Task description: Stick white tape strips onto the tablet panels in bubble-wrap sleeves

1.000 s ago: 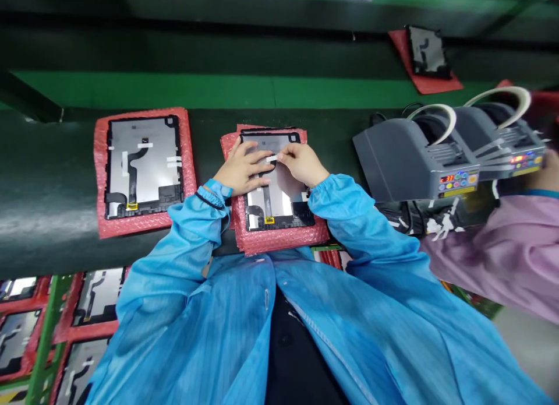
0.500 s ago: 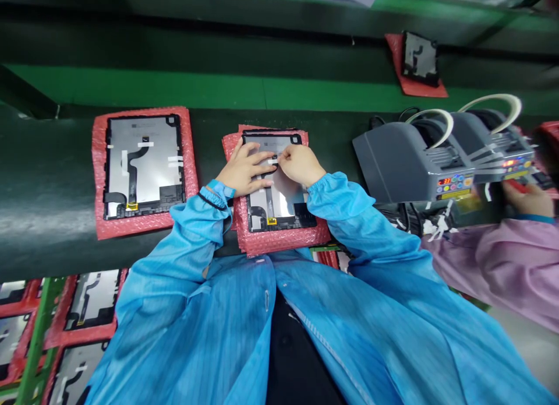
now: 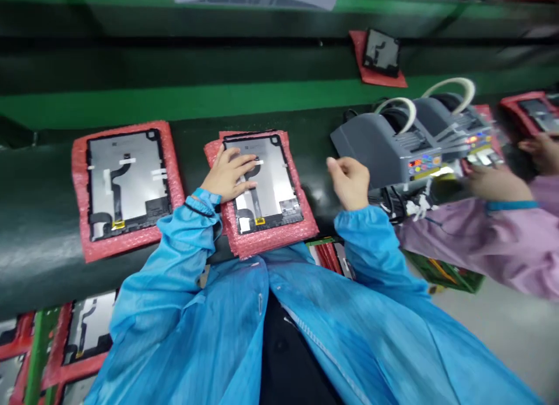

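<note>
A tablet screen panel (image 3: 273, 178), with a silver back, black frame and dark ribbon cable, lies on a stack of pink bubble-wrap sheets (image 3: 279, 235). My left hand (image 3: 231, 173) rests flat over its left side, fingers spread, covering part of the cable. A small piece of white tape sits at the cable's upper end, partly behind the fingers. To the right of the stack, my right hand (image 3: 350, 183) is raised over the bench, fingers curled and nothing visible in them. The closer of two grey tape dispensers (image 3: 375, 148) stands just beyond it.
Another screen panel (image 3: 131, 180) lies on bubble wrap at left. A tilted panel (image 3: 381, 52) rests on the back ledge. At right, a co-worker's hands (image 3: 498, 183) work beside the dispensers. Green crates (image 3: 37, 347) with wrapped panels stand below the bench edge.
My right hand has left the panel's cable and moved right, towards the dispensers. My left hand has stayed on the panel. The view has shifted; the co-worker's hands have moved too.
</note>
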Motion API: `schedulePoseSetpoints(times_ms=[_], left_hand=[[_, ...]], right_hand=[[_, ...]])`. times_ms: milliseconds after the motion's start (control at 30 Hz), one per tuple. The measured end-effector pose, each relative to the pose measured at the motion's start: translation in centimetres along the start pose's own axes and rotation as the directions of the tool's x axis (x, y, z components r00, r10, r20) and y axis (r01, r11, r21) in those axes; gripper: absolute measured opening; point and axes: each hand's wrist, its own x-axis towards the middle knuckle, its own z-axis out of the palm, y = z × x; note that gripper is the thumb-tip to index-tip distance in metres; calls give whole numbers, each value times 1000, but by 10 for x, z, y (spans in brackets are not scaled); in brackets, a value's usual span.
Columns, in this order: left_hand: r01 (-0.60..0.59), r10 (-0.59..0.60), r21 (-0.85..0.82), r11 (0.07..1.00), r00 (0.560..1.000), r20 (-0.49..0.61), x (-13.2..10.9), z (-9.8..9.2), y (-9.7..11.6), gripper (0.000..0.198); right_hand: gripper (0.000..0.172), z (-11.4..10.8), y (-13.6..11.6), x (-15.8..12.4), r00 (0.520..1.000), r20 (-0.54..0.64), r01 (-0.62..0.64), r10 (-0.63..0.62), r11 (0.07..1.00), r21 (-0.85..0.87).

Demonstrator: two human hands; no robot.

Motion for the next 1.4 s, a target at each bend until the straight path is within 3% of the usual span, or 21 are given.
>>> schedulePoseSetpoints(times_ms=[33, 100, 167, 233, 333, 433, 533, 633, 833, 1000, 1100, 1167, 1233, 1300, 1400], left_hand=[[-3, 3, 2, 1000, 1000, -17, 0, -1, 0, 77], [-6, 6, 14, 1000, 999, -51, 2, -3, -1, 65], [-18, 20, 15, 1000, 995, -99, 7, -5, -4, 57], [-30, 32, 18, 999, 992, -119, 12, -8, -6, 51], [-41, 44, 28, 999, 992, -122, 16, -15, 0, 40], [-4, 10, 50, 999, 992, -129, 16, -23, 12, 32], [58, -35, 117, 992, 982, -187, 18, -28, 23, 41], [55, -25, 139, 989, 978, -208, 26, -28, 33, 56], [17, 5, 136, 991, 988, -155, 46, -22, 47, 42], [-15, 36, 141, 990, 989, -145, 50, -17, 48, 41], [-34, 52, 125, 992, 988, -144, 53, -17, 52, 41], [-49, 61, 94, 994, 989, -132, 56, -16, 61, 44], [-62, 64, 24, 998, 993, -104, 60, -14, 75, 47], [-71, 66, -69, 995, 995, -68, 65, -9, 93, 50], [-57, 55, -164, 985, 998, -18, 72, 0, 114, 53]], right_hand=[[48, -16, 24, -9, 986, -136, -74, 91, 989, 130], [55, -45, 64, -26, 889, -322, -203, 327, 909, 363], [55, -68, 88, -31, 769, -349, -310, 535, 790, 529], [53, -83, 98, -25, 719, -261, -384, 644, 681, 624], [49, -91, 99, -5, 760, -135, -397, 636, 619, 678], [42, -90, 98, 4, 797, -222, -293, 562, 680, 672], [38, -88, 104, -2, 778, -359, -200, 515, 746, 636], [34, -88, 110, -8, 758, -364, -208, 541, 729, 652], [30, -81, 107, 3, 751, -355, -184, 556, 694, 696], [41, -78, 113, 12, 738, -376, -174, 560, 696, 697], [47, -83, 111, 3, 757, -459, -96, 465, 774, 625], [49, -86, 99, -11, 815, -474, -13, 332, 829, 559], [52, -83, 78, -25, 901, -385, 33, 202, 851, 524], [55, -73, 52, -35, 974, -198, 14, 108, 847, 532], [57, -48, 15, -39, 995, 95, -59, 6, 825, 561]])
